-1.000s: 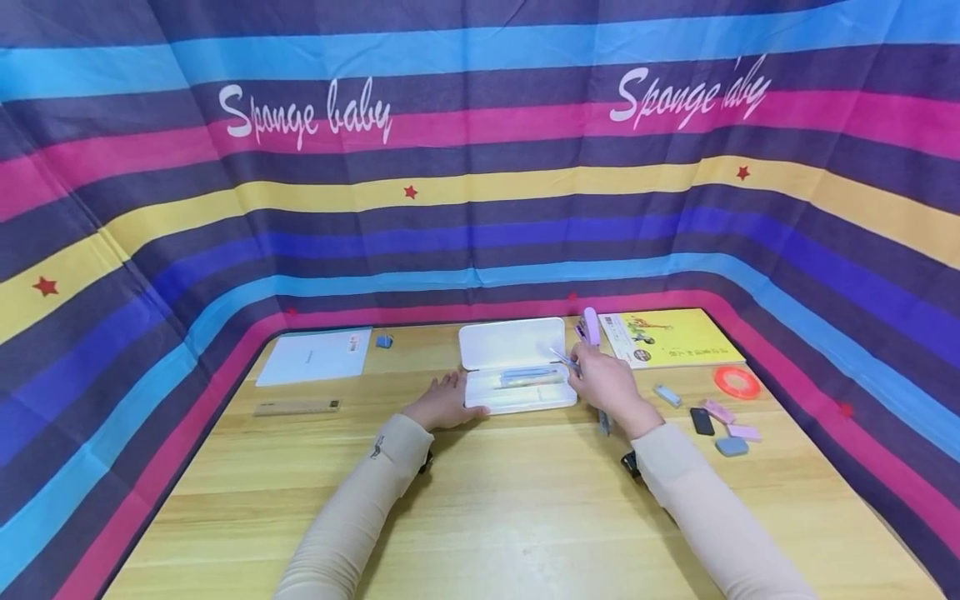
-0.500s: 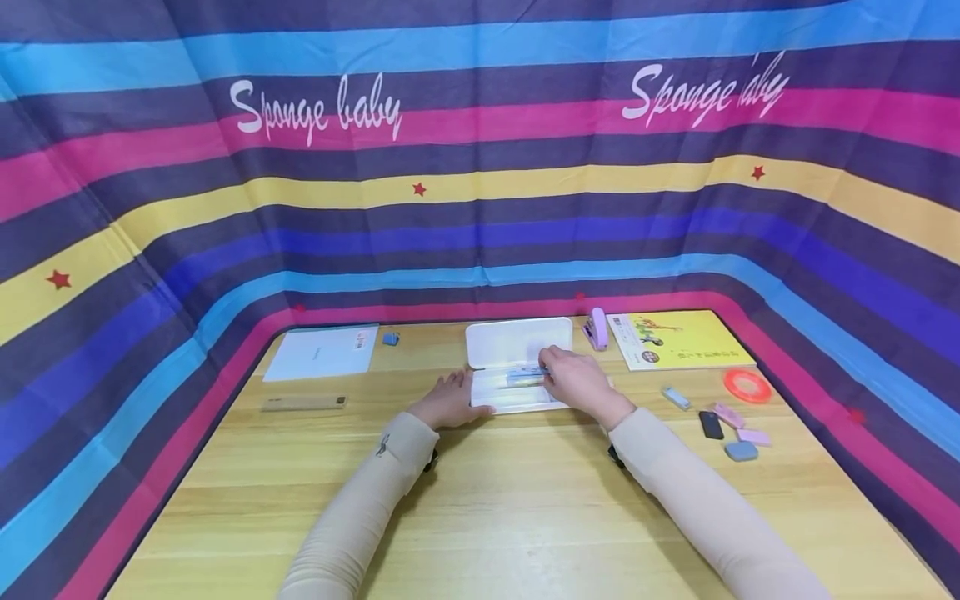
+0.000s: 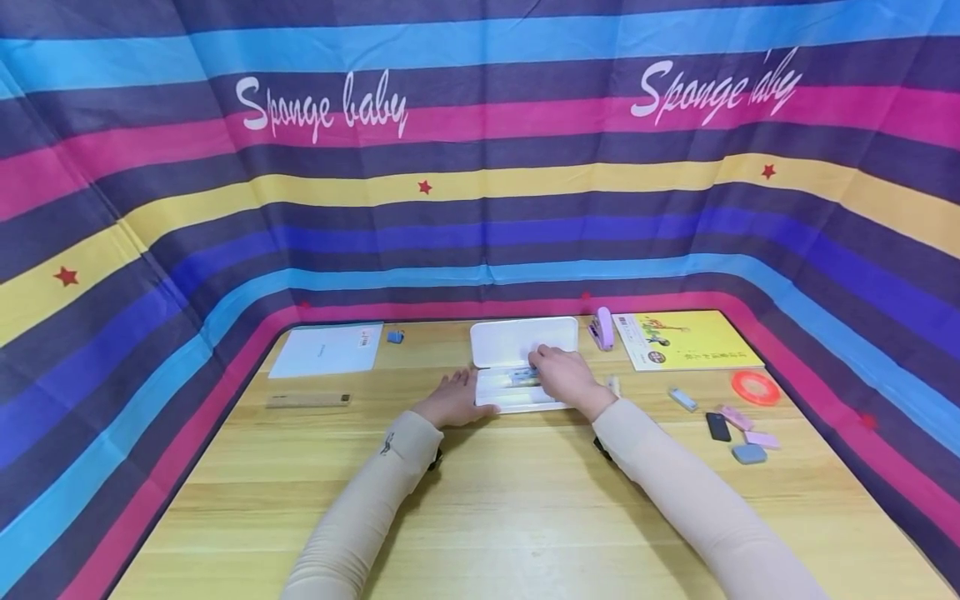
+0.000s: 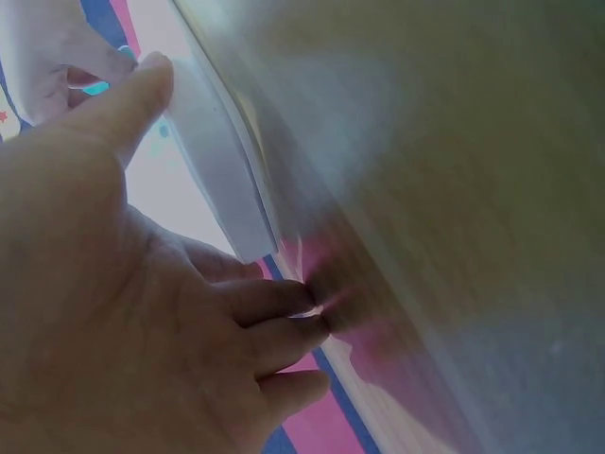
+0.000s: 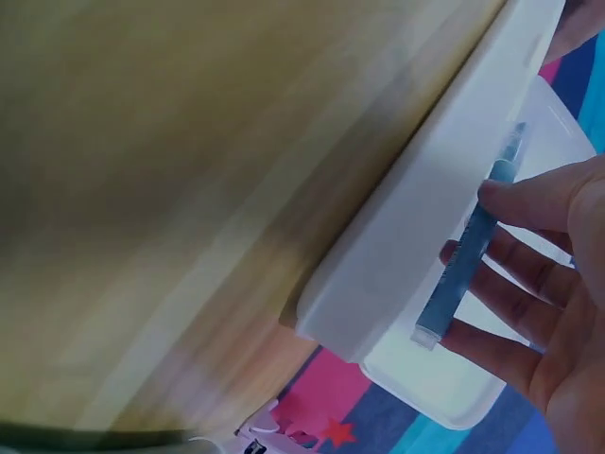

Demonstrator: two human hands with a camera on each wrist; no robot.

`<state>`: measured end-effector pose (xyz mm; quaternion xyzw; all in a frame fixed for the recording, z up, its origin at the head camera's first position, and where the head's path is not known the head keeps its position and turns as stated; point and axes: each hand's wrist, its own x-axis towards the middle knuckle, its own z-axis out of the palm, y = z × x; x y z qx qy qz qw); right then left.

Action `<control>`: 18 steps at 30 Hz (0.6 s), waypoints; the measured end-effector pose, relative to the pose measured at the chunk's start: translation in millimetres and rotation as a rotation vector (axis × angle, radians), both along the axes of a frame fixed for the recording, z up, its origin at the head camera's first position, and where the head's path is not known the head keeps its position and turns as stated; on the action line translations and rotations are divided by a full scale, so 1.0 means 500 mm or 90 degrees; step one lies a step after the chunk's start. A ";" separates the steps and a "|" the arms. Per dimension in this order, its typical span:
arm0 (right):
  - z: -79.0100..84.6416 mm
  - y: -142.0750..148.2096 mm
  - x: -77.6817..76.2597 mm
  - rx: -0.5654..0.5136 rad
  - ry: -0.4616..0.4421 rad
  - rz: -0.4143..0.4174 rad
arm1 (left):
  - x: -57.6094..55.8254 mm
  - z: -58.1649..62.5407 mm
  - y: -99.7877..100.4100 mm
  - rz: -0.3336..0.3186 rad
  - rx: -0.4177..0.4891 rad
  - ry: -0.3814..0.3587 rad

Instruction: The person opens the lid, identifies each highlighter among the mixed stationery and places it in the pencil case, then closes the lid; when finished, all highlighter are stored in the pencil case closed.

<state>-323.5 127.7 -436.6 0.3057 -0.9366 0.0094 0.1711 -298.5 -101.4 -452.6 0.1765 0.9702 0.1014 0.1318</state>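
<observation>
A white pencil case (image 3: 501, 342) lies with its lid up in front of me, several pens (image 3: 517, 377) inside it. My left hand (image 3: 453, 400) rests against the case's left end; in the left wrist view its thumb touches the case wall (image 4: 213, 151) and its other fingers lie loosely bent around the corner. Over the case's right half is my right hand (image 3: 566, 375). Between thumb and fingers it grips a blue pen (image 5: 463, 270), seen in the right wrist view just above the open case. My right hand hides part of the case in the head view.
A purple stapler (image 3: 602, 329) and yellow book (image 3: 690, 340) stand behind to the right. Nearer are an orange ring (image 3: 755, 388) and several small blocks (image 3: 717, 427). At left lie a pale notebook (image 3: 326, 350), wooden ruler (image 3: 309, 401) and blue sharpener-like piece (image 3: 395, 337).
My right hand has moved left from beside the case's right end to over its inside, carrying the pen. My left hand has stayed at the case's left end.
</observation>
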 end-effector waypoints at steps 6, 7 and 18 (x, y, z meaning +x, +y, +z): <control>-0.004 0.004 -0.004 0.024 -0.009 -0.006 | -0.001 0.000 0.001 0.005 -0.008 -0.007; -0.004 0.005 -0.004 0.024 -0.012 -0.006 | -0.001 0.000 0.001 0.005 -0.009 -0.007; -0.001 0.018 0.004 0.014 -0.073 -0.035 | 0.000 0.000 0.000 0.008 0.002 -0.016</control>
